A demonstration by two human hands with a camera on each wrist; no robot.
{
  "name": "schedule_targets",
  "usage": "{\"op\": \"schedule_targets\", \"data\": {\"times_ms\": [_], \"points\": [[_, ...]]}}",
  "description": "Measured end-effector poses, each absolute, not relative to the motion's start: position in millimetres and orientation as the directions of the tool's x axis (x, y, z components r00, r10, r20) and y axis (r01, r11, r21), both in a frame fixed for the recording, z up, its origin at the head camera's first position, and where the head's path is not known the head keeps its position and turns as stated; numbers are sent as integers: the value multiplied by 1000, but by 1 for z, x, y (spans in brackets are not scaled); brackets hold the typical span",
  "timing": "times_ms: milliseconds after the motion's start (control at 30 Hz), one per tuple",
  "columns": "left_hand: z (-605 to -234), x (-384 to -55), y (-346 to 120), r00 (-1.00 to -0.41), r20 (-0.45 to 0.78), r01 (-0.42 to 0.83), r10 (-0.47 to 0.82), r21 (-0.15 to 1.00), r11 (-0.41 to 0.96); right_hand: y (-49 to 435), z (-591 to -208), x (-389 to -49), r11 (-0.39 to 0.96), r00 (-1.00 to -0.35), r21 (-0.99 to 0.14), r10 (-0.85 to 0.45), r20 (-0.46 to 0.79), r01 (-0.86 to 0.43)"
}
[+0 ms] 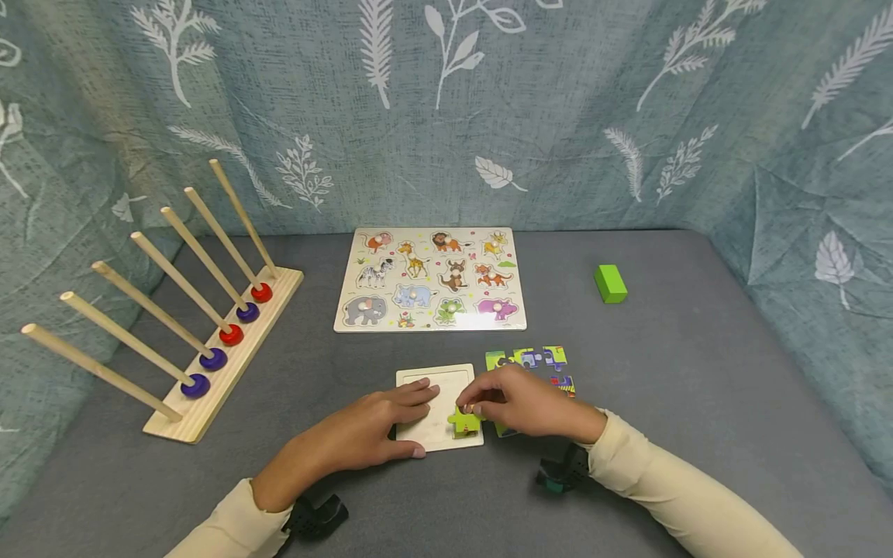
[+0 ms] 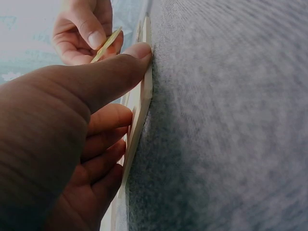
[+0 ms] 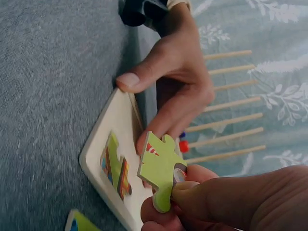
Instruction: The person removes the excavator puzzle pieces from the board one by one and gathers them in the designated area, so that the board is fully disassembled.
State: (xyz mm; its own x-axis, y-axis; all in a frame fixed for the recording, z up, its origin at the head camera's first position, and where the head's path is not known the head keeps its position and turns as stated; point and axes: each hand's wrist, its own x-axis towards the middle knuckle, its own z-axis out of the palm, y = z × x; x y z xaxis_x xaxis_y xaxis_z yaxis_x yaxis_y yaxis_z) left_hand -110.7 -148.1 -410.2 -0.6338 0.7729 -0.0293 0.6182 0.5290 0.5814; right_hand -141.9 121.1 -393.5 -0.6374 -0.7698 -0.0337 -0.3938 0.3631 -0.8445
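My right hand (image 1: 526,401) pinches a green jigsaw puzzle piece (image 3: 161,161) between thumb and fingertips, tilted above the wooden puzzle tray (image 1: 434,435). Red and white marks show on the piece's face. Lying in the tray's near right corner is another jigsaw piece (image 3: 115,166), green with orange and red parts. My left hand (image 1: 380,425) rests on the tray's left part with its fingers stretched out over the board. Its thumb (image 2: 127,62) lies at the tray's near edge.
Several loose puzzle pieces (image 1: 555,356) lie right of the tray, partly hidden by my right hand. Behind stands an animal peg puzzle board (image 1: 430,280). At left is a wooden rack (image 1: 233,356) with tall pegs and red and blue rings. A green block (image 1: 611,284) sits back right.
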Motion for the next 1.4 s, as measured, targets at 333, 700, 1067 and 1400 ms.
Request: {"op": "schedule_targets", "data": {"times_ms": [333,700,1067,1400], "points": [[-410,-110,-148,-641,-47,606,766,582,542,141,-392,-147,365,-642,-839,-767,-26,-403],[-411,-110,-148,-637,-32,623,770,567,539,164,-394,-149,355,-633,-831,-774,-4,-429],[-414,-109,-149,-632,-22,629,775,570,529,179,-394,-147,358,-596,-833,-802,-43,-423],[-416,-109,-149,-634,-19,635,773,558,535,191,-394,-147,429,-610,-794,-787,-93,-431]]}}
